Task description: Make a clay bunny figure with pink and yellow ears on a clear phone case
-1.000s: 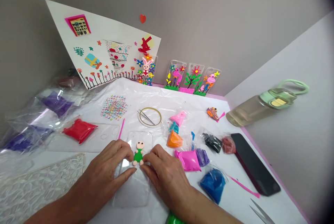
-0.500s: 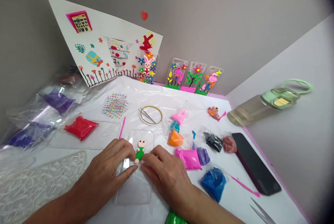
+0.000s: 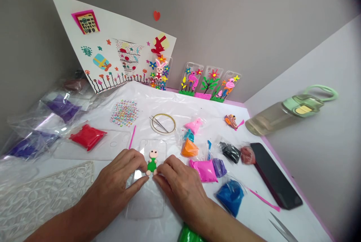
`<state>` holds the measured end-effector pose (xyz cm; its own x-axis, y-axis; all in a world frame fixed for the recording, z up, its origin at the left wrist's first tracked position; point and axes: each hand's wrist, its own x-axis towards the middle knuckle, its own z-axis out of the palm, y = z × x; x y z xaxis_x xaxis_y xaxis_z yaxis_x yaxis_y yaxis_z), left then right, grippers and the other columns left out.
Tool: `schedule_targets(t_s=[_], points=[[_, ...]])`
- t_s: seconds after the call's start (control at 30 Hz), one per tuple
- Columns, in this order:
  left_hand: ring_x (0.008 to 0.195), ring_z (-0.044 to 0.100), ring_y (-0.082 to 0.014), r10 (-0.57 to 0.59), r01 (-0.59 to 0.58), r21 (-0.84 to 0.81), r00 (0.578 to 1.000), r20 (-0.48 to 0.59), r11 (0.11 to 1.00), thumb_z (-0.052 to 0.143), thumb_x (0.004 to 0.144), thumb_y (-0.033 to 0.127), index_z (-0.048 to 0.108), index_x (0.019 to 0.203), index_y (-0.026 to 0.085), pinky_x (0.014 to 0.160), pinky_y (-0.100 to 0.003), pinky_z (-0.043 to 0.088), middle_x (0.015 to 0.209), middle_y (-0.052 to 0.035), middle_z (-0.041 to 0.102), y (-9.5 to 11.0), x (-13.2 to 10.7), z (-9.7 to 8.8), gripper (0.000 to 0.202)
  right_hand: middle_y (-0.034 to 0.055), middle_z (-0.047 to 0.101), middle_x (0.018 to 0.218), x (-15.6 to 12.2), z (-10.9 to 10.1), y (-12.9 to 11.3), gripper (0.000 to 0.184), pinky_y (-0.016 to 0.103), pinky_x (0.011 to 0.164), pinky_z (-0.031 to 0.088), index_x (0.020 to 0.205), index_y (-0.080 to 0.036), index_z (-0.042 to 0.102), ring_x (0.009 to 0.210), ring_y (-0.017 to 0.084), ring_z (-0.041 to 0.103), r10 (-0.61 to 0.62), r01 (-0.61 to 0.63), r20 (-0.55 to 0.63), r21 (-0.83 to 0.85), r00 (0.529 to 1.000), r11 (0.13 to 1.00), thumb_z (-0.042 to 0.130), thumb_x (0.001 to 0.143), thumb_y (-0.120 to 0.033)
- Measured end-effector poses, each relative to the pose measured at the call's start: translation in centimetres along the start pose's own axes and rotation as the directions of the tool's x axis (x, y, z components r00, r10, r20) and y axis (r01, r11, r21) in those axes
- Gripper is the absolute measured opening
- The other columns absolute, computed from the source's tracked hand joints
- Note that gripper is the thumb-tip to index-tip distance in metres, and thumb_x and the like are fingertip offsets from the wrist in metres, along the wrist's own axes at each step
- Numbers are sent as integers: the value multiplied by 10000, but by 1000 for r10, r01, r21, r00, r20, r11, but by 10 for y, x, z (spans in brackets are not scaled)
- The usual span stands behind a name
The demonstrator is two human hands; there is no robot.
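My left hand (image 3: 121,174): the curled fingertips are tucked out of my sight.
My right hand (image 3: 182,185): its lower fingers are hidden beneath it.
Green-bodied figure (image 3: 151,166): my fingertips crowd its sides, so I can't tell which ones press it.
Clear case (image 3: 146,210): my hands cover parts of both long edges.
Green packet (image 3: 191,234): partly behind my right forearm, cut by the bottom edge.
Metal blades (image 3: 282,229): cut off below; I see no handles.
Textured sheet (image 3: 53,197): runs past the left edge.
Plastic bags (image 3: 31,129): cut off at left, glare blurring their folds.
Calendar patch (image 3: 88,23): marks too small for me to read.
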<state>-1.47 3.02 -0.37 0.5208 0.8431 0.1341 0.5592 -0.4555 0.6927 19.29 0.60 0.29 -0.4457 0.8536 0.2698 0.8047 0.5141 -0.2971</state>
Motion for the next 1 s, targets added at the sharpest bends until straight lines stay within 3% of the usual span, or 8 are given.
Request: schedule_targets(t_s=[0.1,0.23,0.67,0.8,0.87,1.0], points=[[985,559,-211,11,-11,4,1000,0,1000,539,999,276,560,939,255,854,-336,463,986,-8,611,0,-1,0,67,14,614,809,0,0,0,162,268,537,344,838,-197,602,677,158,572,-7,6,-17,-20,1000,1000,622,981,-272],[991,553,-212,15,-16,23,1000,8,1000,509,1012,252,557,943,253,865,-346,455,995,-14,607,0,-1,0,84,10,597,779,0,1,-1,217,277,517,297,787,-202,583,647,152,543,-20,18,-42,-45,999,999,566,1003,-219],[996,546,-211,25,-26,12,1000,7,1000,503,1019,253,562,943,246,867,-342,441,991,-15,604,0,0,0,96,12,623,812,-1,2,0,137,280,536,347,840,-200,611,687,167,577,1,0,11,-26,1000,1000,644,962,-251],[997,550,-212,19,-19,4,1000,5,1000,528,1008,271,561,936,249,865,-335,444,994,-10,607,0,1,0,82,25,623,841,1,-4,-2,129,264,564,386,853,-192,630,710,165,582,62,-67,53,91,997,994,611,976,-227],[979,555,-211,6,-6,1,1000,-7,1000,545,999,294,545,912,248,851,-331,446,974,-6,602,0,0,0,98,24,626,861,4,-11,-2,98,250,609,424,882,-190,641,732,153,582,180,-198,86,303,980,932,618,968,-230],[920,563,-207,-25,25,1,1000,-13,1000,548,993,328,500,875,246,795,-325,449,935,-1,582,0,0,-2,151,6,631,833,12,-31,4,100,234,619,438,965,-195,682,698,131,542,340,-387,218,712,915,585,587,937,-211]])
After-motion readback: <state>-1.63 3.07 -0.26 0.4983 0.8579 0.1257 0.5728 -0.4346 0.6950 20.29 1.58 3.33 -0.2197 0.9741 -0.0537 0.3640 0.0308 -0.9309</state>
